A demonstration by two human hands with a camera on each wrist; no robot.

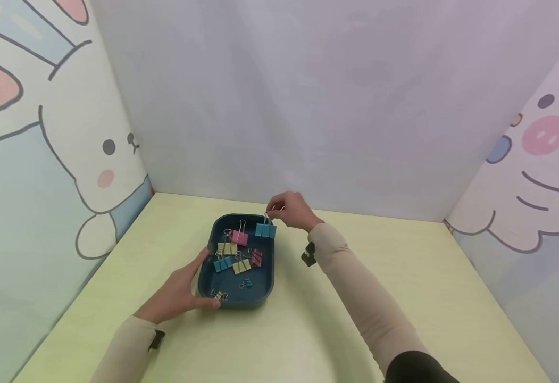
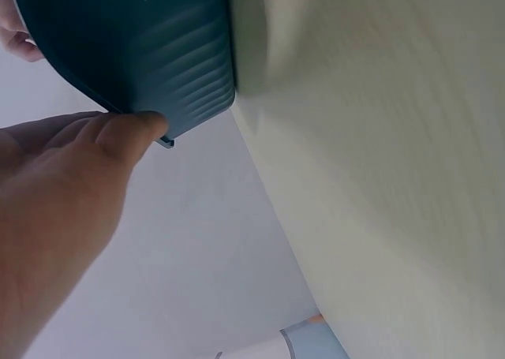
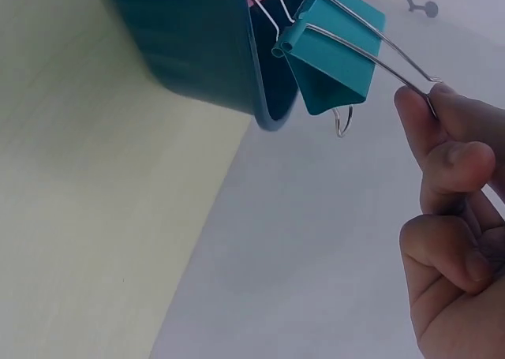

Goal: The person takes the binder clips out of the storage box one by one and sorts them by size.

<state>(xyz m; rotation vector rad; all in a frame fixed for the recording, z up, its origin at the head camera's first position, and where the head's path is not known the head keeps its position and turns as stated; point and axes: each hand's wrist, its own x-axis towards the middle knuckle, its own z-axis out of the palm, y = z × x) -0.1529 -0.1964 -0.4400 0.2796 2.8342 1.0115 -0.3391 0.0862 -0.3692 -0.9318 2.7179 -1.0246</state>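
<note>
A dark blue-green tray sits on the table with binder clips inside. My left hand grips it at the near left corner, thumb at the front rim and fingers along the left side. By one wire handle, my right hand pinches a large teal binder clip between thumb and fingertip. That clip hangs at the tray's far right corner, at rim height. Lying in the tray are a pink clip, two yellow clips, a blue clip, a dark pink clip and smaller clips.
The pale yellow tabletop stretches around the tray. A plain light wall rises behind it, close beyond the right hand. Side panels carry a cartoon rabbit on the left and a cartoon pig on the right.
</note>
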